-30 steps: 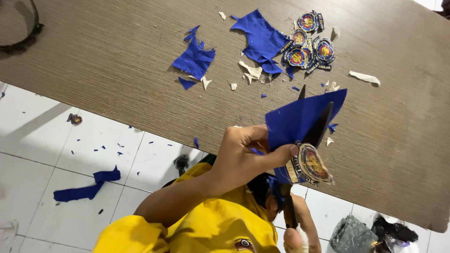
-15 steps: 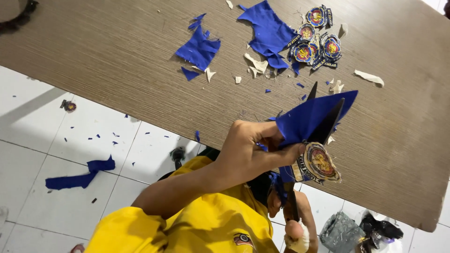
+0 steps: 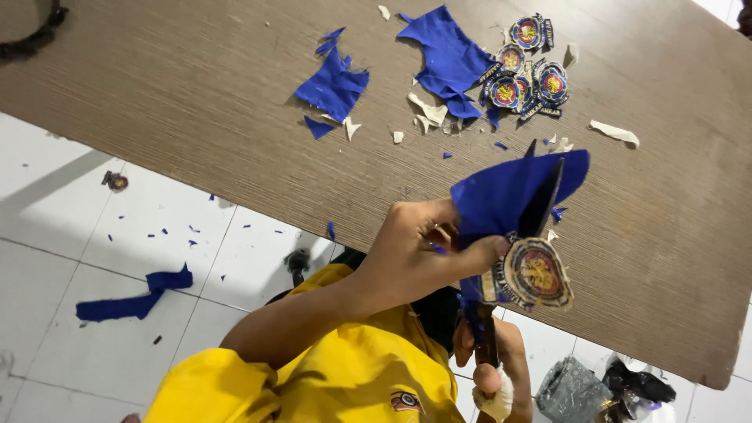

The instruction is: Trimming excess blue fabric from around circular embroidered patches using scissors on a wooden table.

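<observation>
I am pinching a piece of blue cloth [image 3: 513,196] in my left hand [image 3: 415,254], thumb and forefinger closed narrowly on its lower edge. A round embroidered badge [image 3: 536,274] is hanging from that cloth just below my thumb, not yet cut free all round. My right hand [image 3: 489,368] is gripping the handles of a pair of scissors [image 3: 540,204] low in the view, fingers wrapped tight; one finger is carrying a white bandage. The dark blades are running up across the cloth, points parted slightly above its upper edge. All of this is being held in the air over the near edge of the desk [image 3: 196,125], not resting on it.

Progress, as I am judging it from the layout:

1. Done: a cluster of finished badges [image 3: 525,74] is lying near the far edge of the desk, toward the right corner, touching one another and overlapping.
2. Done: offcuts are collecting beside them. A large blue scrap [image 3: 446,59] is lying just left of the cluster, a smaller blue scrap [image 3: 333,82] farther left, and pale backing trimmings [image 3: 427,113] are scattered between and around them.
3. In hand: the current badge is being trimmed of its blue surround.
4. Left: I am seeing no uncut stock on the desk, so I cannot tell how many remain.

A blue strip [image 3: 133,301] and small snippets are lying on the white tiled floor [image 3: 63,235] below the near edge.
</observation>
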